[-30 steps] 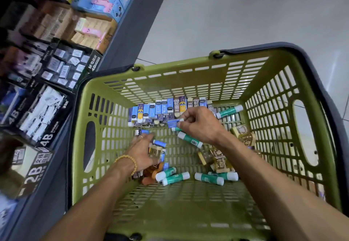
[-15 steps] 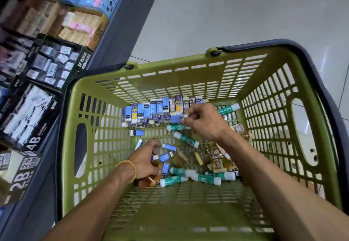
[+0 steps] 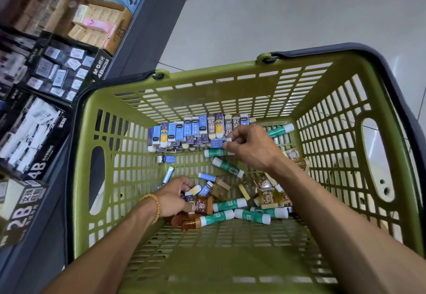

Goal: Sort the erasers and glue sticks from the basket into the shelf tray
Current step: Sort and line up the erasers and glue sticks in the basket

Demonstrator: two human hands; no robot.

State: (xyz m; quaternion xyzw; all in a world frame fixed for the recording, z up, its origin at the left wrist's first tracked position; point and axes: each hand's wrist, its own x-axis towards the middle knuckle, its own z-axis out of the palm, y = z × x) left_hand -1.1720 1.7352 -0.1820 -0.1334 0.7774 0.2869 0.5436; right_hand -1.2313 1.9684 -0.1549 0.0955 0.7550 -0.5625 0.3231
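Shop aisle floor beside shelf trays (image 3: 57, 74), green basket (image 3: 230, 86) holding erasers (image 3: 196, 130) along its far wall, right hand (image 3: 251, 146) pinching a blue eraser (image 3: 217, 142), left hand (image 3: 175, 198) fingers curled onto loose erasers near glue sticks (image 3: 227, 167).

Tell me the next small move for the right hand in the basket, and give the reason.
Probably lift the right hand clear of the row, bringing along the blue eraser pinched at its fingertips. Its grip looks set on that eraser's end, in front of the eraser row along the green basket far wall. The left hand is busy in the loose pile.
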